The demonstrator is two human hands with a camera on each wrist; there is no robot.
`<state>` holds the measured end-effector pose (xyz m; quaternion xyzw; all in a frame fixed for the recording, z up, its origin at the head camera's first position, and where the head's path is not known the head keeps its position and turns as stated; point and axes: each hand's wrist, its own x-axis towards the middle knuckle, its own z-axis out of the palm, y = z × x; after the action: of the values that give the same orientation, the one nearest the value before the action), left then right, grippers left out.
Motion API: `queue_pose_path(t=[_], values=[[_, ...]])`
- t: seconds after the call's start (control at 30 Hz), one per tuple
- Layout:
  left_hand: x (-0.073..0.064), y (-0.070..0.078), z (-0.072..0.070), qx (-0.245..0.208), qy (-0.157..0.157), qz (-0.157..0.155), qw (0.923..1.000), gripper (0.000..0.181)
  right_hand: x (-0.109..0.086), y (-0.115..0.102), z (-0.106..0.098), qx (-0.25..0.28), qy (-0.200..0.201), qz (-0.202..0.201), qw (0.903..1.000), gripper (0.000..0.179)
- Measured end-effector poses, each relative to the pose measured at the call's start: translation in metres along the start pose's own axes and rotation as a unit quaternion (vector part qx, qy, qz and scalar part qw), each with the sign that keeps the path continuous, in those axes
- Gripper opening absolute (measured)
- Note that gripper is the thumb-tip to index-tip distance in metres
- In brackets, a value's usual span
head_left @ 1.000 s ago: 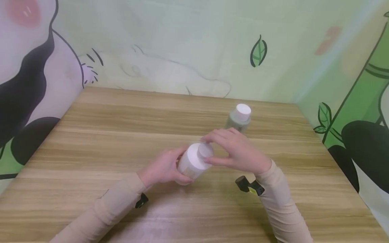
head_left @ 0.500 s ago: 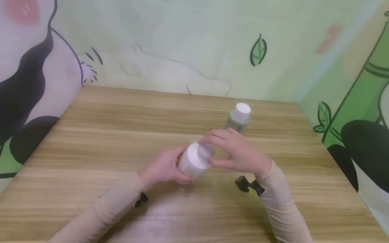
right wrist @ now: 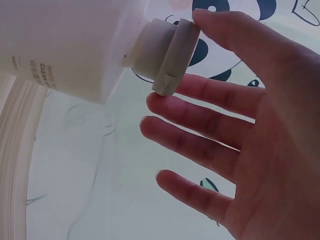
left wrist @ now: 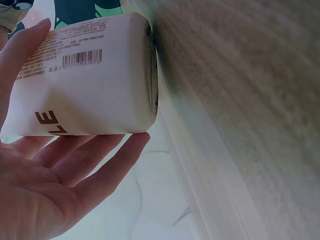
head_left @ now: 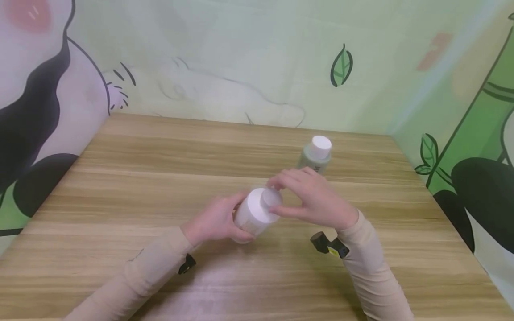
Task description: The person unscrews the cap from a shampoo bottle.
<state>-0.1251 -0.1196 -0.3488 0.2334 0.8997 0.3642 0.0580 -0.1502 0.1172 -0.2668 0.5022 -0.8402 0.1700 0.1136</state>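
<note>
My left hand [head_left: 218,219] grips a white plastic bottle [head_left: 254,214] by its body, tilted to the right above the wooden table. Printed lines and a barcode show on the bottle [left wrist: 90,90] in the left wrist view, where its base stands close to the tabletop. Thumb and fingertips of my right hand [head_left: 315,198] pinch the round white cap [right wrist: 177,57] at the bottle's neck. The other fingers of that hand spread loosely below the cap. A second bottle [head_left: 315,156], greenish with a white cap, stands upright behind my right hand, which partly hides it.
The wooden table [head_left: 168,151] reaches back to a wall [head_left: 257,58] with cartoon panda and bamboo pictures. A black wrist device [head_left: 330,245] sits under the right sleeve, another [head_left: 187,264] under the left one.
My right fingers and thumb turn a little around the cap one way and then back. The left hand and its bottle keep their place, and the second bottle has not moved.
</note>
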Motion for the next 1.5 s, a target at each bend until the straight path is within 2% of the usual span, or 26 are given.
queue_pose_path(t=[0.2, 0.47, 0.73, 1.03, 1.2, 1.33, 1.5], values=[[-0.001, -0.001, 0.0008, -0.003, 0.004, 0.005, 1.0, 0.083, 0.0001, -0.0001, -0.001, 0.006, -0.004, -0.027, 0.9996, 0.039], [-0.0015, -0.0012, 0.001, 0.001, 0.006, 0.017, 0.9998, 0.082, 0.0002, -0.0005, -0.0023, 0.016, -0.016, -0.002, 0.9997, 0.047], [-0.001, -0.0012, 0.0019, -0.002, 0.003, 0.013, 0.9999, 0.081, -0.0001, -0.0011, -0.0015, 0.008, -0.018, -0.008, 0.9998, 0.044], [-0.0004, 0.0004, 0.0007, 0.001, 0.0, 0.0, 1.0, 0.081, -0.0002, 0.0003, 0.0006, 0.014, -0.01, -0.061, 0.998, 0.038], [-0.0012, -0.0002, 0.0004, 0.003, 0.002, 0.012, 0.9999, 0.077, 0.0001, 0.0002, -0.0001, 0.014, -0.01, -0.04, 0.999, 0.043], [-0.0017, -0.0008, 0.0004, 0.003, 0.005, 0.017, 0.9998, 0.075, 0.0, 0.0002, -0.001, 0.006, -0.008, -0.02, 0.9998, 0.041], [-0.0014, -0.0007, 0.0008, 0.002, 0.003, 0.014, 0.9999, 0.078, 0.0, -0.0008, -0.0014, -0.003, -0.003, -0.021, 0.9998, 0.036]])
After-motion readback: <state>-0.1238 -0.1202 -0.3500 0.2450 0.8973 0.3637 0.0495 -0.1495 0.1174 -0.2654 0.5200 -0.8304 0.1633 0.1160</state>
